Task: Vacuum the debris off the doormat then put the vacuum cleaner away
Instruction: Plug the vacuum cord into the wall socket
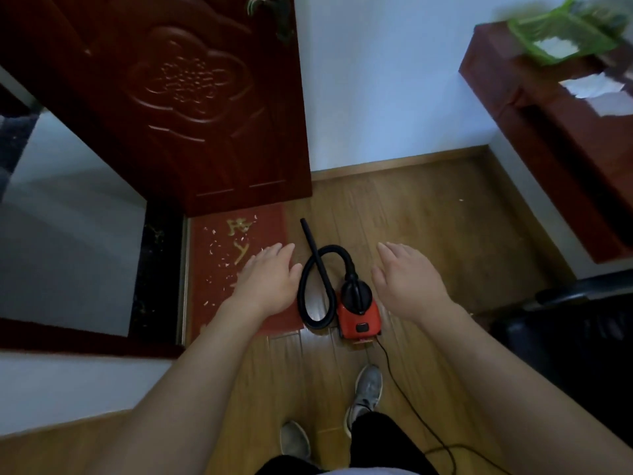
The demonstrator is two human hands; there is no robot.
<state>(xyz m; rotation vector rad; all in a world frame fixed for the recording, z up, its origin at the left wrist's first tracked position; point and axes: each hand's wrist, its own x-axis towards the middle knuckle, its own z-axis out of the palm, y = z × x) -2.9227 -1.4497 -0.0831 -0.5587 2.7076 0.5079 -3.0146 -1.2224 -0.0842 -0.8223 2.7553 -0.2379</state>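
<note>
Hands [270,279] [407,282] flank vacuum cleaner [358,313] — untouched.

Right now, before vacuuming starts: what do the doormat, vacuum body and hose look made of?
Doormat: red textile, matte, probably low pile; no sheen, pale flakes sit on top. Vacuum body: red moulded plastic, smooth and slightly glossy. Hose: black flexible plastic or rubber; it lies curled in a loop.

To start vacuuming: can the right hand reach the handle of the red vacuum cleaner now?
Probably yes. The right hand is open and empty; the handle atop the vacuum cleaner is uncovered, and the hose loops to its left.
</note>
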